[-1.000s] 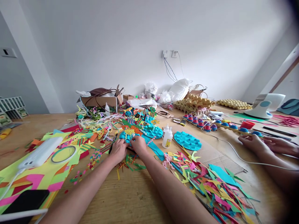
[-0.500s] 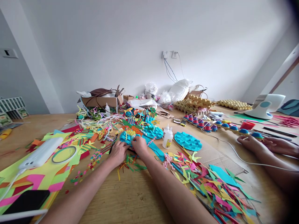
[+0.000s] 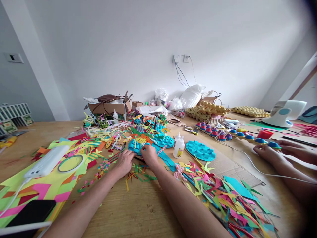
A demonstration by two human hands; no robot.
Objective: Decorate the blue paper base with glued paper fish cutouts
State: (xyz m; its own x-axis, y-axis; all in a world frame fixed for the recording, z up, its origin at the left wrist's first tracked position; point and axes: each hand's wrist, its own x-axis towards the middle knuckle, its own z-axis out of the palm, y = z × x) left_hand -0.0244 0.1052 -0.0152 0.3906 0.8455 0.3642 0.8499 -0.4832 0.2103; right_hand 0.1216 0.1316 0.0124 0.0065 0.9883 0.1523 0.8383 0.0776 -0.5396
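My left hand point(image 3: 125, 161) rests at the near left edge of a blue bumpy oval piece point(image 3: 133, 147), its fingers bent against it. My right hand point(image 3: 149, 154) is closed at the right side of the same piece, its fingertips pinched; whatever is between them is too small to make out. Orange and yellow paper fish point(image 3: 141, 137) lie just behind. A second blue oval point(image 3: 164, 141) sits beyond my right hand. Glue bottles point(image 3: 178, 149) stand to the right, beside a third blue oval point(image 3: 200, 150).
Paper scraps point(image 3: 228, 201) cover the right front. Yellow sheets point(image 3: 49, 172), a power strip point(image 3: 47, 162), a tape roll point(image 3: 70, 163) and a black phone point(image 3: 32, 213) are at left. Another person's hands point(image 3: 269, 155) hold a painted egg-carton strip point(image 3: 260, 141) at right.
The whole view has shifted slightly, so things appear a little further right. My hands stay at the blue piece. The other person's hands have moved slightly at the egg-carton strip.
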